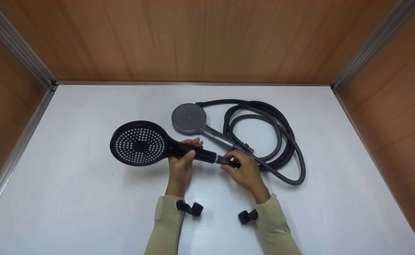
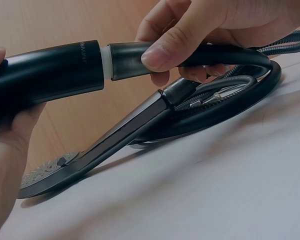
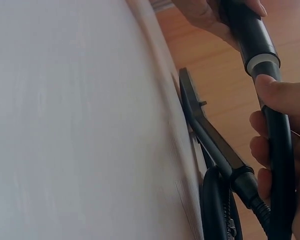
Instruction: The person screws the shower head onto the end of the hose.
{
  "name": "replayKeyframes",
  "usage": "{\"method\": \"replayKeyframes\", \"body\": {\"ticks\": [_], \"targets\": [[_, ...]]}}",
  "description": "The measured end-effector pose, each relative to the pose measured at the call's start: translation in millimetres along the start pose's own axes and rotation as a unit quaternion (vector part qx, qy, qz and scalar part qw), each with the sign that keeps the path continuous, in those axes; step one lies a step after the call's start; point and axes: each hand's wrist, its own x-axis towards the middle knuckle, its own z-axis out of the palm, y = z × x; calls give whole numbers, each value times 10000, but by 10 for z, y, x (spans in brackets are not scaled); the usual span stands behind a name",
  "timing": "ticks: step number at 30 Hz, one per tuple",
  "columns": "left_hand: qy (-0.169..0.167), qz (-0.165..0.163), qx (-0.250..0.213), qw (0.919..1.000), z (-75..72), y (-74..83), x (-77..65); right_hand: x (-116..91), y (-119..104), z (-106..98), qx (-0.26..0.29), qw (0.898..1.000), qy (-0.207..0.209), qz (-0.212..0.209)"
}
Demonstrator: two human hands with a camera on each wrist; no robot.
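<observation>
My left hand [image 1: 181, 168] grips the handle of a black shower head [image 1: 140, 143], whose round face with pale nozzles points up. At the handle's end, my right hand [image 1: 244, 171] pinches the dark connector [image 2: 130, 61] of a smooth black hose [image 2: 230, 56] between thumb and fingers. A white ring [image 2: 107, 62] shows between handle and connector, and the two are in line. Behind both hands a grey shower head [image 1: 189, 118] lies on the table, its handle angled toward the right hand.
The black hose and a ribbed grey hose [image 1: 301, 166] lie coiled together on the white table [image 1: 69, 198], right of the grey shower head. Wood-grain panels [image 1: 193, 42] enclose the table at the back and both sides. Dark wrist-camera mounts [image 1: 195, 209] stick out from the sleeves.
</observation>
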Motion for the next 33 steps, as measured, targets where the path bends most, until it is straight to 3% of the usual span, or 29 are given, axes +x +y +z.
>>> {"method": "replayKeyframes", "body": {"ticks": [17, 26, 33], "targets": [[-198, 44, -55, 9998, -15, 2, 1, -3, 1, 9, 58, 10000, 47, -47], [34, -35, 16, 10000, -3, 3, -13, -14, -6, 12, 173, 9998, -104, 90], [-22, 16, -54, 10000, -1, -1, -6, -1, -14, 9, 87, 9999, -97, 110]]}}
